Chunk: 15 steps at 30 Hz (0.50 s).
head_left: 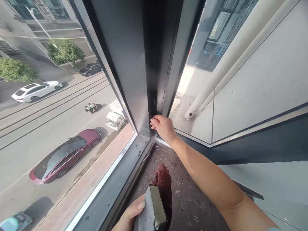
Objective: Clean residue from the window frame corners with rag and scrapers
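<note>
In the lower middle, my left hand (132, 214) grips a block with a pale grey face and an olive-green side (157, 205); its lower end runs out of view. Just beyond the block lies a crumpled dark red cloth (164, 177), partly hidden behind it. My right hand (165, 127) reaches to the foot of the dark corner post (160, 64), fingertips pinched together against the inner corner. Whatever those fingers may hold is too small or hidden to make out. Below this hand is the corner of the brown sill (184, 189), speckled with whitish crumbs and wet-looking spots.
A window pane on each side meets the post. The left frame's grey bottom rail (125, 175) carries dark drops. Outside, far below, are a street with a dark red car (68, 154) and a white car (37, 90). A pale pipe (231, 48) runs outside the right pane.
</note>
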{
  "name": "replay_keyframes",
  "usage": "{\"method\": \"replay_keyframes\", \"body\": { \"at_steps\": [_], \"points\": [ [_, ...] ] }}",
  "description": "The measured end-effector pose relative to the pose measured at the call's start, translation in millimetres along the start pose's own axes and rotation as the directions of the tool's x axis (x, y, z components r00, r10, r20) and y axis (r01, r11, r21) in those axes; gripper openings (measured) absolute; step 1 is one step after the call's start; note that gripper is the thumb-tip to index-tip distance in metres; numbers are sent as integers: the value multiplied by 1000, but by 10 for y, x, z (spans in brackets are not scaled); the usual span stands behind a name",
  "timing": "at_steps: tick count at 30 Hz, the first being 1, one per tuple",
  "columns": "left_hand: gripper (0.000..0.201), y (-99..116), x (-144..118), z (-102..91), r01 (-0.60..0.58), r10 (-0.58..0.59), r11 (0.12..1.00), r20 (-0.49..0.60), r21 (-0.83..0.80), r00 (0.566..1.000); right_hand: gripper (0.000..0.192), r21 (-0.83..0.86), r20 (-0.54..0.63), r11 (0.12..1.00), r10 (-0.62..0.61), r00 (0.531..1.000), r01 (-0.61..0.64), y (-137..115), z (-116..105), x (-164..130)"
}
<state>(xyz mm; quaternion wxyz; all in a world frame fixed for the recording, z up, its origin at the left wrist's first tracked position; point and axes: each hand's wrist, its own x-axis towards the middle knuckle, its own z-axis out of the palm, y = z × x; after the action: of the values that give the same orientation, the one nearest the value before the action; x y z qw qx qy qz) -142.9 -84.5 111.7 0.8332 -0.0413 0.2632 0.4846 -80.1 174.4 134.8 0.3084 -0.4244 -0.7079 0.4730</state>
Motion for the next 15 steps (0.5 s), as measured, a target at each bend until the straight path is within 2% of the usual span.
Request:
{"method": "replay_keyframes", "body": {
  "at_steps": [5, 8, 15],
  "points": [
    [23, -10, 11, -116, 67, -67, 998, -29, 5, 997, 21, -10, 5, 1000, 26, 1000, -26, -22, -4, 39],
    [22, -40, 38, -152, 57, -57, 998, -38, -14, 998, 22, -30, 21, 999, 29, 999, -29, -22, -23, 55],
    [39, -78, 118, -74, 57, -57, 998, 10, 25, 998, 22, -153, 25, 988, 6, 1000, -3, -100, -23, 80]
  ]
}}
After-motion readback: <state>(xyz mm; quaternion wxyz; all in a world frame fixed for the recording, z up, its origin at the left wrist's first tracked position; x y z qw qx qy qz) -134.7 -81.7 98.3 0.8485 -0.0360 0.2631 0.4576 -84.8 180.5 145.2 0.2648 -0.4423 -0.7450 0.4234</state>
